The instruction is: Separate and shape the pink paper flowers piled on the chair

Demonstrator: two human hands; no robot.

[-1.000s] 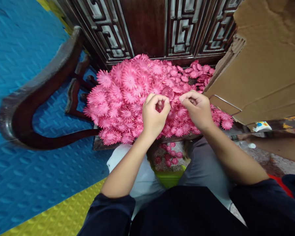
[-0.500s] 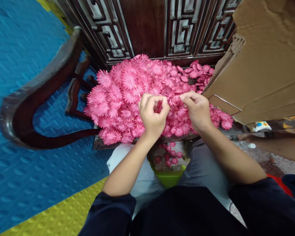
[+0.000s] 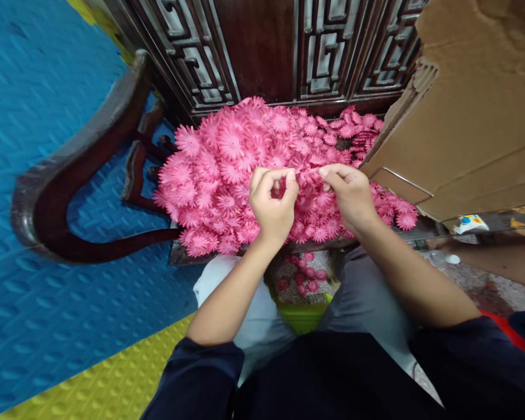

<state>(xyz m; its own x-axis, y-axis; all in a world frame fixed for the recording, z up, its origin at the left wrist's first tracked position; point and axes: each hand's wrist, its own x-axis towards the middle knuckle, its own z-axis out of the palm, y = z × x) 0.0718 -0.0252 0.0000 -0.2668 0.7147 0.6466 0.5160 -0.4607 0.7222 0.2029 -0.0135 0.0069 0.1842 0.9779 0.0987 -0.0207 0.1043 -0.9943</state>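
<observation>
A large heap of pink artificial flower heads (image 3: pixel 230 160) covers the dark wooden bench (image 3: pixel 186 256). Over the front of the heap, my left hand (image 3: pixel 271 204) is closed in a pinch, thumb and index finger forming a ring. Just to its right, my right hand (image 3: pixel 352 192) also pinches, its fingertips pointing at the left ones across a small gap. Whatever lies between the fingertips is too small to tell against the pink behind.
A large cardboard sheet (image 3: pixel 476 116) stands at the right of the bench. The bench's curved wooden armrest (image 3: pixel 39 204) is on the left, above blue matting (image 3: pixel 126 315). Fallen pink flowers (image 3: pixel 308 273) lie between my knees near a green plastic thing (image 3: pixel 301 318). Another person's limb (image 3: pixel 499 262) shows at right.
The whole view has shifted slightly to the right. Both hands keep their pinches, with hardly any movement between them.
</observation>
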